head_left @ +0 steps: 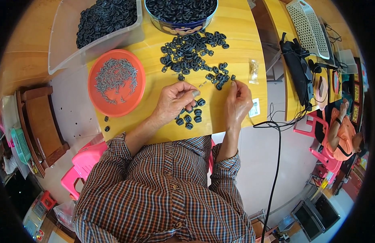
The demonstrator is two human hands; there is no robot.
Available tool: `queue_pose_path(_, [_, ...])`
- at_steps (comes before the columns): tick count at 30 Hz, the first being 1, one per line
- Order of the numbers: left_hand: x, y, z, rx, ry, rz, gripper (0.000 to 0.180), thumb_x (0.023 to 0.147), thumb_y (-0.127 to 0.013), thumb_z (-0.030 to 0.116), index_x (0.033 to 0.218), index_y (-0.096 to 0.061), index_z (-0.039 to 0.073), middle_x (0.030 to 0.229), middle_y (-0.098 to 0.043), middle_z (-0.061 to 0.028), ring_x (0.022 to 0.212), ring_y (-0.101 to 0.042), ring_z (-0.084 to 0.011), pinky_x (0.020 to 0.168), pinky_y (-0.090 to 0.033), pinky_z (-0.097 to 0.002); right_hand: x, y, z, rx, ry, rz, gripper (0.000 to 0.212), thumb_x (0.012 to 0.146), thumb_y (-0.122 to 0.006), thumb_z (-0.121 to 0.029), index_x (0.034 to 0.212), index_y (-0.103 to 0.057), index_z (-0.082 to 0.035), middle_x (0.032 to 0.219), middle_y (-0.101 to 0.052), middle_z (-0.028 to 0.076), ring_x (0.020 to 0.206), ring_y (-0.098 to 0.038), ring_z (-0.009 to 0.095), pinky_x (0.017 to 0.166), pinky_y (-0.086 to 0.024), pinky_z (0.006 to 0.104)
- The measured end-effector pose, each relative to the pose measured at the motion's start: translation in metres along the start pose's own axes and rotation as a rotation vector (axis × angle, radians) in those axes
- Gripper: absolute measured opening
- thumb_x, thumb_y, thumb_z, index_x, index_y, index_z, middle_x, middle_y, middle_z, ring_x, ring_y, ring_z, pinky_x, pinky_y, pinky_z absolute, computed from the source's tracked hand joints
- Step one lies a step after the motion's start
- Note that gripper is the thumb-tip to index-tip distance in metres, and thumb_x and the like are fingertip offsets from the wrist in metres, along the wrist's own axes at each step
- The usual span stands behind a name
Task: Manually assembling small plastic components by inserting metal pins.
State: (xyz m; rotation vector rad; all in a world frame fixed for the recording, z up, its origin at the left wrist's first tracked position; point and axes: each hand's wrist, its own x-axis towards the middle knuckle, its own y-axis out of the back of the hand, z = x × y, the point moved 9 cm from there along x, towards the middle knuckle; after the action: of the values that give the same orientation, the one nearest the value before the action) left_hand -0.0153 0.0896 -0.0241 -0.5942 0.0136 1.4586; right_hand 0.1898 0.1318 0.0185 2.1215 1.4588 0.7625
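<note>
My left hand (177, 101) is closed in a pinch above the yellow table; whatever is between its thumb and finger is too small or hidden to make out. Below it lie several black oval two-holed plastic pieces (188, 118), which look like cord locks. My right hand (239, 101) pinches a small black plastic piece (233, 77) at its fingertips. Beyond both hands spreads a loose pile of similar black pieces (187, 50). Two tiny metal bits (202, 84) rest between my hands. To the left, an orange plate (139, 87) bears many small grey metal springs or pins (114, 77).
A clear plastic bin (60, 44) and a round tin (183, 28), both full of black pieces, stand at the far side. A small clear packet (254, 72) and white label (254, 107) lie right. A black cable (278, 154) hangs beside the table. Another person (341, 137) sits far right.
</note>
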Motion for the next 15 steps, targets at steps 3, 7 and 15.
queue_pose_path(3, [0.001, 0.0, -0.002, -0.015, 0.01, -0.008, 0.014, 0.088, -0.061, 0.009, 0.096, -0.061, -0.003, 0.074, -0.062, -0.0039, 0.058, -0.056, -0.0054, 0.054, -0.048, -0.0193, 0.009, 0.0, -0.01, -0.192, 0.108, 0.04, 0.017, 0.085, -0.065, -0.012, 0.098, -0.066, 0.0, 0.079, -0.062, 0.015, 0.067, -0.06, 0.02, 0.059, -0.047, 0.0293])
queue_pose_path(7, [0.001, 0.003, -0.001, -0.009, -0.005, 0.005, 0.015, 0.088, -0.062, 0.01, 0.096, -0.061, -0.003, 0.073, -0.062, -0.0036, 0.058, -0.056, -0.0053, 0.054, -0.047, -0.0192, 0.013, -0.007, -0.008, -0.192, 0.1, 0.0, 0.017, 0.082, -0.066, -0.01, 0.096, -0.066, 0.0, 0.077, -0.059, 0.013, 0.065, -0.057, 0.022, 0.061, -0.048, 0.0323])
queue_pose_path(15, [-0.003, 0.001, 0.003, 0.018, -0.026, -0.009, 0.014, 0.091, -0.057, 0.01, 0.098, -0.062, -0.001, 0.075, -0.062, -0.0025, 0.061, -0.056, -0.0048, 0.055, -0.048, -0.0186, 0.003, -0.002, -0.002, 0.236, -0.044, -0.005, 0.012, 0.087, -0.063, -0.007, 0.094, -0.063, 0.003, 0.077, -0.06, 0.005, 0.064, -0.056, 0.009, 0.055, -0.045, 0.0215])
